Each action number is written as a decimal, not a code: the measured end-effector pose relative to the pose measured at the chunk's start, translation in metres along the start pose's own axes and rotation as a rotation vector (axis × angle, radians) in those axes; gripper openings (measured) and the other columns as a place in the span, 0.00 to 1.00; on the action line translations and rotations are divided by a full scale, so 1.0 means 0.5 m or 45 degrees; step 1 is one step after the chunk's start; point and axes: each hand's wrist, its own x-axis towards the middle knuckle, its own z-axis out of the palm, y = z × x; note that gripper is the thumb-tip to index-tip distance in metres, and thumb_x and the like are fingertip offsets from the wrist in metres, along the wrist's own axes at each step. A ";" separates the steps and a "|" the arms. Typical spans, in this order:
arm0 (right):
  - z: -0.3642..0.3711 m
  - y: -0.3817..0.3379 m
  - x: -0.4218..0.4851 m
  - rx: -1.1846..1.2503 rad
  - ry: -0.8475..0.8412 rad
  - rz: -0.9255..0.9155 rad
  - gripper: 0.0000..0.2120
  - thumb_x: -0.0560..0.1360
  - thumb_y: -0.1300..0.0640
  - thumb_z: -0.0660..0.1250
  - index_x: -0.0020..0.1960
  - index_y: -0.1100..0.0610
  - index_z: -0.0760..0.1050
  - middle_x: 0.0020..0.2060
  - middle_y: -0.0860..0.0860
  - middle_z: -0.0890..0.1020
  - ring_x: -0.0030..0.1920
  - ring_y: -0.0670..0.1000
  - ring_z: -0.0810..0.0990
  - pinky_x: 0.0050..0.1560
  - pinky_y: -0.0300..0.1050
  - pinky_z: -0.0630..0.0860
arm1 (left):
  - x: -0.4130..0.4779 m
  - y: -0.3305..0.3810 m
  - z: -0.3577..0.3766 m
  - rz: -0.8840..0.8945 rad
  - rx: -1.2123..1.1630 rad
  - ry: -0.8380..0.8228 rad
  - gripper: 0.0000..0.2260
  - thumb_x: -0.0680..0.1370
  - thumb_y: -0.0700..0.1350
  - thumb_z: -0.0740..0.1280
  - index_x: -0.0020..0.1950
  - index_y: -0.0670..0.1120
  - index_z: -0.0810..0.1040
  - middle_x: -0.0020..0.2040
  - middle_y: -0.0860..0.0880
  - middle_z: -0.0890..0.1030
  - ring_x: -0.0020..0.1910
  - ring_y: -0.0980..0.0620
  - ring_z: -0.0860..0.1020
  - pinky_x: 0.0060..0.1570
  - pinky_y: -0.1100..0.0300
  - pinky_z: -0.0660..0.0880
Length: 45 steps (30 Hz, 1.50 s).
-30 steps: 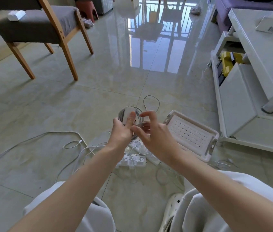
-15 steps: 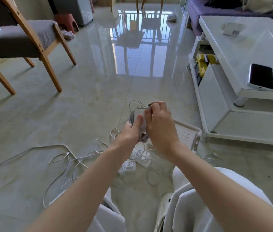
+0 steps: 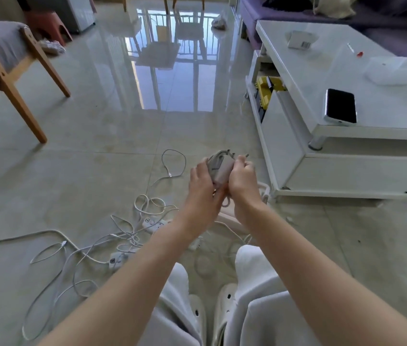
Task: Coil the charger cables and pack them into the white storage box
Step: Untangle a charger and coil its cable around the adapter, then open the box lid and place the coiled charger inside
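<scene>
Both hands hold one white charger with its coiled cable (image 3: 220, 168) up in front of me. My left hand (image 3: 201, 188) grips it from the left and below. My right hand (image 3: 243, 181) is curled round its right side, pinching the cable end at the top. The white storage box (image 3: 265, 189) lies on the floor behind my right hand, mostly hidden; only a corner shows. Several loose white cables (image 3: 132, 236) and charger plugs (image 3: 152, 223) lie tangled on the floor to the lower left.
A white coffee table (image 3: 362, 113) with a phone (image 3: 340, 106) stands at the right. A wooden chair (image 3: 5, 71) stands at the far left. My knees and white slippers (image 3: 225, 303) are at the bottom. The floor is glossy tile.
My right hand has closed onto the charger coil, and both hands have squeezed it tighter. The view has swung right, so the box is now mostly hidden behind my hands.
</scene>
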 end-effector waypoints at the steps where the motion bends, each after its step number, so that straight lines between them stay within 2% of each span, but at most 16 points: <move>1: -0.004 0.001 0.002 -0.005 -0.004 -0.029 0.16 0.82 0.47 0.46 0.58 0.59 0.63 0.50 0.55 0.75 0.48 0.52 0.73 0.49 0.42 0.65 | 0.005 0.000 0.007 0.042 0.047 -0.001 0.27 0.77 0.39 0.64 0.73 0.41 0.56 0.63 0.42 0.64 0.62 0.45 0.68 0.63 0.53 0.68; 4: -0.016 0.007 0.012 -0.019 -0.040 -0.079 0.16 0.82 0.46 0.46 0.56 0.58 0.58 0.48 0.51 0.70 0.48 0.47 0.68 0.45 0.32 0.59 | 0.022 -0.003 0.043 0.113 0.266 -0.042 0.29 0.77 0.38 0.62 0.74 0.39 0.52 0.67 0.40 0.60 0.66 0.44 0.62 0.67 0.53 0.62; 6: -0.018 0.006 0.026 -0.041 -0.050 -0.121 0.16 0.81 0.44 0.48 0.50 0.57 0.56 0.48 0.50 0.69 0.51 0.47 0.67 0.54 0.37 0.62 | 0.045 -0.022 0.068 0.168 0.440 -0.025 0.31 0.76 0.42 0.63 0.76 0.41 0.52 0.66 0.41 0.61 0.65 0.43 0.63 0.68 0.51 0.62; 9: -0.015 0.016 0.057 -0.156 -0.097 -0.125 0.17 0.77 0.40 0.57 0.46 0.53 0.58 0.55 0.55 0.70 0.54 0.50 0.70 0.60 0.46 0.67 | 0.065 -0.070 0.079 0.261 0.307 -0.066 0.30 0.76 0.47 0.61 0.74 0.41 0.55 0.64 0.42 0.65 0.64 0.44 0.68 0.63 0.47 0.68; 13: -0.001 0.067 0.114 -0.390 -0.243 -0.086 0.31 0.70 0.42 0.70 0.56 0.57 0.54 0.47 0.54 0.77 0.50 0.50 0.78 0.53 0.46 0.73 | 0.047 -0.136 0.099 0.196 0.178 0.027 0.24 0.78 0.47 0.61 0.69 0.37 0.59 0.63 0.43 0.69 0.62 0.48 0.71 0.59 0.54 0.71; 15: 0.001 0.091 0.149 -0.474 -0.282 -0.036 0.31 0.69 0.48 0.71 0.58 0.60 0.56 0.37 0.50 0.76 0.42 0.48 0.77 0.44 0.43 0.73 | 0.043 -0.156 0.117 0.075 0.234 0.012 0.24 0.77 0.50 0.58 0.66 0.34 0.63 0.58 0.42 0.70 0.57 0.44 0.72 0.54 0.56 0.70; 17: -0.004 0.117 0.189 -0.556 -0.270 0.000 0.28 0.69 0.52 0.70 0.57 0.61 0.57 0.31 0.49 0.74 0.36 0.48 0.76 0.38 0.42 0.72 | 0.051 -0.184 0.134 0.160 0.465 -0.007 0.25 0.76 0.53 0.57 0.62 0.32 0.66 0.52 0.37 0.72 0.51 0.40 0.73 0.50 0.49 0.73; 18: -0.010 0.131 0.212 -0.605 -0.262 0.011 0.27 0.69 0.52 0.69 0.56 0.60 0.56 0.31 0.49 0.75 0.37 0.49 0.76 0.40 0.43 0.73 | 0.058 -0.202 0.141 0.236 0.606 -0.029 0.25 0.76 0.54 0.57 0.61 0.33 0.67 0.50 0.37 0.74 0.49 0.41 0.73 0.48 0.48 0.75; 21: -0.028 0.184 0.282 -0.793 -0.209 0.029 0.26 0.68 0.49 0.66 0.54 0.57 0.53 0.37 0.52 0.78 0.45 0.54 0.78 0.53 0.47 0.73 | 0.094 -0.273 0.157 0.419 0.930 -0.112 0.28 0.73 0.59 0.57 0.62 0.39 0.70 0.52 0.44 0.78 0.49 0.45 0.75 0.48 0.52 0.72; 24: -0.046 0.230 0.343 -0.998 -0.117 0.028 0.27 0.69 0.47 0.67 0.53 0.55 0.52 0.51 0.55 0.75 0.52 0.59 0.77 0.51 0.49 0.72 | 0.145 -0.339 0.171 0.473 1.155 -0.183 0.20 0.72 0.56 0.60 0.55 0.45 0.78 0.49 0.47 0.80 0.47 0.45 0.77 0.47 0.51 0.71; 26: -0.055 0.260 0.382 -1.119 -0.108 0.017 0.29 0.70 0.47 0.68 0.58 0.58 0.53 0.56 0.56 0.73 0.56 0.60 0.75 0.51 0.48 0.70 | 0.184 -0.386 0.184 0.490 1.326 -0.224 0.15 0.65 0.49 0.71 0.49 0.46 0.79 0.45 0.47 0.80 0.44 0.44 0.78 0.44 0.52 0.74; 29: -0.057 0.308 0.437 -1.305 -0.173 0.015 0.32 0.69 0.47 0.68 0.63 0.61 0.57 0.60 0.57 0.72 0.58 0.60 0.74 0.51 0.49 0.70 | 0.239 -0.440 0.202 0.382 1.497 -0.313 0.18 0.59 0.41 0.74 0.48 0.45 0.78 0.44 0.46 0.79 0.42 0.45 0.77 0.43 0.52 0.73; 33: -0.045 0.363 0.488 -1.611 -0.257 -0.083 0.29 0.70 0.48 0.67 0.63 0.61 0.61 0.60 0.57 0.70 0.59 0.60 0.71 0.54 0.51 0.70 | 0.296 -0.506 0.226 0.139 1.557 -0.375 0.18 0.78 0.44 0.60 0.67 0.45 0.65 0.62 0.45 0.72 0.59 0.44 0.71 0.56 0.50 0.67; 37: -0.033 0.399 0.524 -1.844 -0.291 -0.272 0.29 0.71 0.47 0.67 0.65 0.60 0.61 0.62 0.57 0.69 0.63 0.58 0.68 0.59 0.52 0.67 | 0.336 -0.559 0.238 -0.151 1.392 -0.355 0.24 0.81 0.49 0.56 0.75 0.44 0.54 0.68 0.44 0.68 0.64 0.44 0.68 0.59 0.50 0.65; 41: -0.033 0.426 0.553 -1.892 -0.410 -0.307 0.28 0.71 0.46 0.67 0.64 0.59 0.62 0.61 0.56 0.69 0.63 0.58 0.68 0.58 0.52 0.67 | 0.360 -0.588 0.256 -0.364 1.252 -0.334 0.24 0.81 0.53 0.56 0.74 0.44 0.58 0.67 0.43 0.72 0.64 0.42 0.70 0.61 0.49 0.64; 45: -0.043 0.437 0.573 -1.789 -0.528 -0.273 0.26 0.70 0.47 0.68 0.61 0.59 0.63 0.59 0.56 0.71 0.60 0.58 0.70 0.56 0.50 0.69 | 0.380 -0.606 0.270 -0.429 1.184 -0.258 0.18 0.81 0.55 0.54 0.62 0.42 0.67 0.57 0.40 0.78 0.58 0.41 0.75 0.56 0.50 0.65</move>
